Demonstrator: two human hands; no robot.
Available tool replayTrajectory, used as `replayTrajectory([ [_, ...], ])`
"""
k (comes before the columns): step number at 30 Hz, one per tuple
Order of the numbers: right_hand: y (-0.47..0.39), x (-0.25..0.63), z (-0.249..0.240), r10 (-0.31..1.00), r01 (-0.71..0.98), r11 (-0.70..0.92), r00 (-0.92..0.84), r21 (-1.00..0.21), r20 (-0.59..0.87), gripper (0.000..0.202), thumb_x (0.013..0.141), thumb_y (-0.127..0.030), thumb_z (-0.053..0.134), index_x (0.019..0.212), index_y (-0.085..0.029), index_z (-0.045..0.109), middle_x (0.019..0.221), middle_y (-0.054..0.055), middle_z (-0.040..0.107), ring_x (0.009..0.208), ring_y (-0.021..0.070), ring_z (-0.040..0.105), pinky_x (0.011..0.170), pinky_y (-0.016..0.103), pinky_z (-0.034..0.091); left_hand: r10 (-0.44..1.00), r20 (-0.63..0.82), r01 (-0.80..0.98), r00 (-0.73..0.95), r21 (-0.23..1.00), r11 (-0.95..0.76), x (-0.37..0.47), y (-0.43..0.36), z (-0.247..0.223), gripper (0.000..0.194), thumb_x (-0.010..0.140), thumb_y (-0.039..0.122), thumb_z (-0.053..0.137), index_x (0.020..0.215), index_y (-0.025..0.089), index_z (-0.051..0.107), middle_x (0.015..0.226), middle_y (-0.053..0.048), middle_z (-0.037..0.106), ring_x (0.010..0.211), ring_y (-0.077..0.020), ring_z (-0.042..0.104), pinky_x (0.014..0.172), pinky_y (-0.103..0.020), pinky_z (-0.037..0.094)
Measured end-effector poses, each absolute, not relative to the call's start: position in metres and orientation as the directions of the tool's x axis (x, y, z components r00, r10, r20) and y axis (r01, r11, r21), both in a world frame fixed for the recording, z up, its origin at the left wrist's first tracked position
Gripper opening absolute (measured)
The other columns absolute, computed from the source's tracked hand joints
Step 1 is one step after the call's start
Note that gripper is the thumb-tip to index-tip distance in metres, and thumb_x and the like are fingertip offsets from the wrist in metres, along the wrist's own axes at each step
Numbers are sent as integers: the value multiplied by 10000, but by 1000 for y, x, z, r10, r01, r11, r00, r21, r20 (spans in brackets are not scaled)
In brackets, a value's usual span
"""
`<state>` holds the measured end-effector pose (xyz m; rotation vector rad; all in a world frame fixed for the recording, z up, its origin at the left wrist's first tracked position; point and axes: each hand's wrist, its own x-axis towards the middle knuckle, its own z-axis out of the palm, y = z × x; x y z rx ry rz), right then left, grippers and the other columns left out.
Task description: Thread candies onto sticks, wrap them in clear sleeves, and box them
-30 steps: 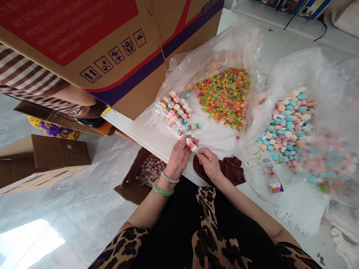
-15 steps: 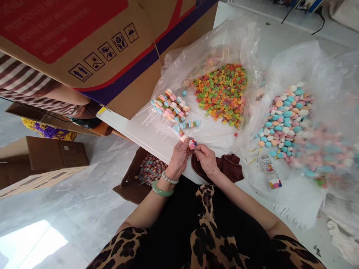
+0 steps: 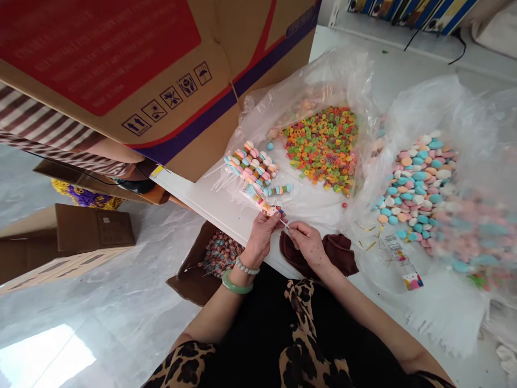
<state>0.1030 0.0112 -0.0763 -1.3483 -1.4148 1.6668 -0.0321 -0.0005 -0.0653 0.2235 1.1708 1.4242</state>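
Observation:
My left hand (image 3: 262, 233) is closed around the lower end of a candy skewer (image 3: 262, 202) in a clear, printed wrapper, which points away over the table. A thin white stick (image 3: 285, 223) runs out of the wrapper toward my right hand (image 3: 309, 243). The fingertips of my right hand pinch together at that stick's end. Just beyond lie several unwrapped skewers of pastel candies (image 3: 253, 161) side by side, with one shorter piece (image 3: 278, 189) apart. Beneath my right hand sits a dark maroon cloth (image 3: 339, 253).
Clear plastic holds ring candies (image 3: 321, 145) and pastel candies (image 3: 418, 178). Printed wrappers (image 3: 404, 261), gold ties (image 3: 368, 245) and white sticks (image 3: 444, 318) lie at right. A large carton (image 3: 210, 134) stands at left, another person's arm (image 3: 117, 151) behind it. An open box (image 3: 194, 269) holds wrapped candy below.
My right hand has drawn slightly away from my left, and the white stick now shows between them. The whole view has shifted a little.

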Motion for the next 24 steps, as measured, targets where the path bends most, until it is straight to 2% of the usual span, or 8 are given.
replayTrajectory([
  [5,7,105,-70,867,190,-323,-334,-927,-370,149,757,-346,587,713,-206,612,546,-56,484,472,104,426,478,241,334,878,-421,-520,-229,815,255,-41,-1,-64,356,630,367,822,797,133,610,538,60,532,429,-50,437,444,-205,319],
  [8,5,98,-68,886,193,-275,-330,-942,-327,146,772,-328,558,695,-210,595,552,-50,516,454,104,443,475,241,354,864,-469,-559,-184,773,301,-35,-3,-61,364,621,354,819,778,154,559,502,71,503,395,-53,401,395,-205,282],
  [11,5,92,-72,918,235,-202,-292,-951,-267,155,803,-312,526,705,-217,599,560,-39,561,467,115,474,491,239,387,847,-519,-630,-116,698,341,-26,-4,-57,407,593,326,828,850,149,566,496,82,484,392,-46,364,372,-192,232],
  [14,7,92,-78,942,273,-182,-226,-945,-247,142,824,-299,508,856,-230,627,556,-54,578,451,125,493,485,240,413,845,-531,-673,-69,650,353,-20,-4,-55,505,601,293,813,1020,132,581,507,95,464,402,-40,333,373,-180,188],
  [16,8,95,-81,955,313,-139,-207,-940,-210,244,833,-277,498,1037,-244,627,571,-65,596,446,135,517,501,254,447,847,-532,-661,-30,646,382,-19,-5,-54,548,626,277,790,1105,121,575,501,105,438,396,-35,294,376,-182,155],
  [19,8,101,-79,963,413,97,-267,-906,-18,303,854,-243,477,1104,-249,648,779,-4,715,670,175,662,682,303,529,847,-530,-621,51,647,442,-23,-5,-53,513,673,256,749,1138,111,588,456,127,354,379,-30,217,386,-193,120],
  [22,6,104,-75,924,472,332,-336,-817,181,292,894,-213,436,1048,-232,683,1008,51,741,924,201,689,834,320,524,863,-497,-606,88,661,443,-33,-7,-52,574,632,176,778,1179,136,608,529,95,459,436,-38,351,434,-187,255],
  [24,5,104,-74,899,487,408,-363,-773,246,295,920,-204,419,1049,-221,684,1002,61,742,923,198,691,831,311,522,876,-469,-622,114,654,431,-40,-8,-50,594,598,165,821,1164,150,642,700,31,598,597,-70,517,575,-202,404],
])
